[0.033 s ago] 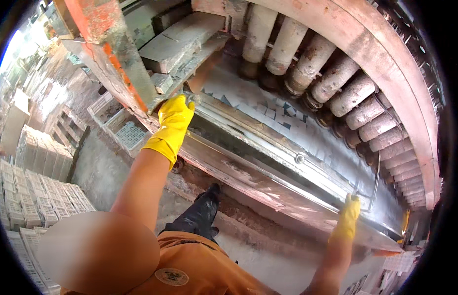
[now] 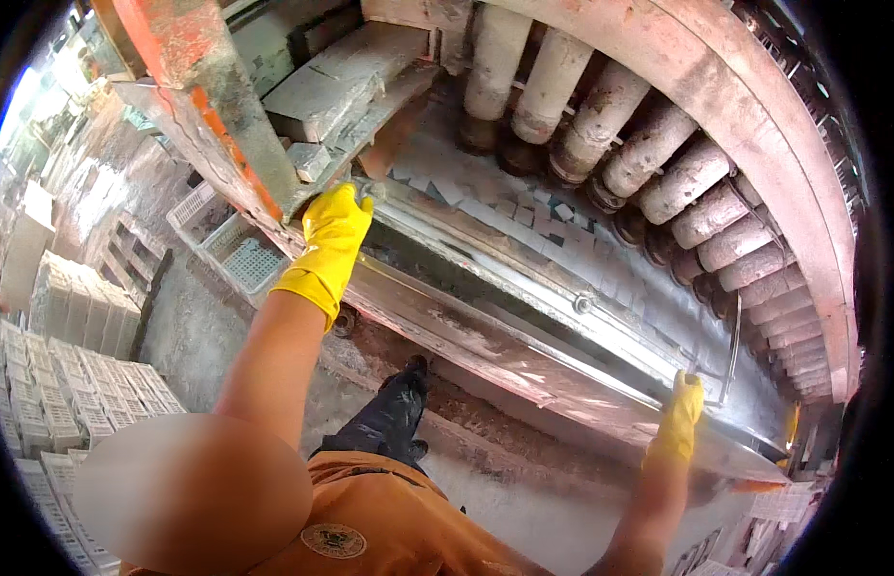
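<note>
My left hand (image 2: 338, 228), in a yellow rubber glove, is closed at the left end of a long metal rail (image 2: 524, 273) on the front of a large machine. What its fingers hold is hidden. At the rail's right end, my right hand (image 2: 683, 396), also in a yellow glove, makes a fist. A thin bent metal rod (image 2: 731, 357) comes down to that fist; whether the fingers wrap it I cannot make out. Behind the rail, flat stone-like pieces (image 2: 505, 204) lie on the wet bed, beneath a row of thick, dirty cylinders (image 2: 601, 125).
A curved pinkish beam (image 2: 754, 96) runs over the cylinders. An orange-and-grey post (image 2: 193, 96) rises left of my left hand. Grey slabs (image 2: 346, 77) rest on a ledge. White plastic baskets (image 2: 243, 252) stand on the floor; stacked pale blocks (image 2: 82, 302) and more baskets (image 2: 82, 384) are at left.
Both gloved hands keep their places on the machine; the view shifts slightly. The pieces behind the rail now look more distinct, with less glare over them.
</note>
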A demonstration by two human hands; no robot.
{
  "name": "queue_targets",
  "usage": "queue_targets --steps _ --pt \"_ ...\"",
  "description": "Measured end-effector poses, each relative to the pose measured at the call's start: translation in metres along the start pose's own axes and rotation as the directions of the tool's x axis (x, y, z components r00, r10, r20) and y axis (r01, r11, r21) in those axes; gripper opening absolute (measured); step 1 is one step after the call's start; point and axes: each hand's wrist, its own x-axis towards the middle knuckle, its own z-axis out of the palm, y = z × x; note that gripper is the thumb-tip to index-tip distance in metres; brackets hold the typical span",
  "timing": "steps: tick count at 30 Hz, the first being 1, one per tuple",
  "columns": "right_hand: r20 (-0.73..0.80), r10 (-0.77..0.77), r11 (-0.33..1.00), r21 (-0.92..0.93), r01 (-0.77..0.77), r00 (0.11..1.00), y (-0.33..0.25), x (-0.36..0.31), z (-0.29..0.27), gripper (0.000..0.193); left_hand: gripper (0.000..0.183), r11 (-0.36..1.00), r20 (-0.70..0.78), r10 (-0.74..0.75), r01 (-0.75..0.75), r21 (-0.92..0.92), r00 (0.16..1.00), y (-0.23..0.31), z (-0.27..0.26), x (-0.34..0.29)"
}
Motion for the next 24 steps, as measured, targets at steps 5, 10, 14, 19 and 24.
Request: queue_targets --steps 5,10,14,19,24 --pt "0.071 0.115 0.984 0.126 -0.123 0.991 -0.031 -0.011 -0.016 0.043 0.047 0.999 0.052 -0.03 0.028 0.028 0.998 0.002 0.003 0.008" --pt "0.072 0.094 0.984 0.142 -0.103 0.993 -0.064 -0.016 -0.024 0.044 0.045 1.0 0.037 -0.018 0.018 0.012 0.999 -0.002 0.012 0.018" --pt "0.036 0.03 0.986 0.165 -0.035 0.999 -0.053 -0.001 -0.014 0.04 0.047 0.999 0.052 -0.038 0.038 -0.002 0.998 0.002 0.017 0.024" --pt "-0.01 -0.067 0.987 0.144 0.068 0.998 -0.018 0.033 0.003 0.039 0.047 1.0 0.032 -0.023 0.023 0.005 0.999 0.013 0.016 0.027" --pt "0.056 0.024 0.991 0.131 -0.031 0.998 -0.059 0.019 -0.011 0.04 0.046 0.999 0.051 -0.044 0.043 0.02 0.998 0.014 0.012 0.031"
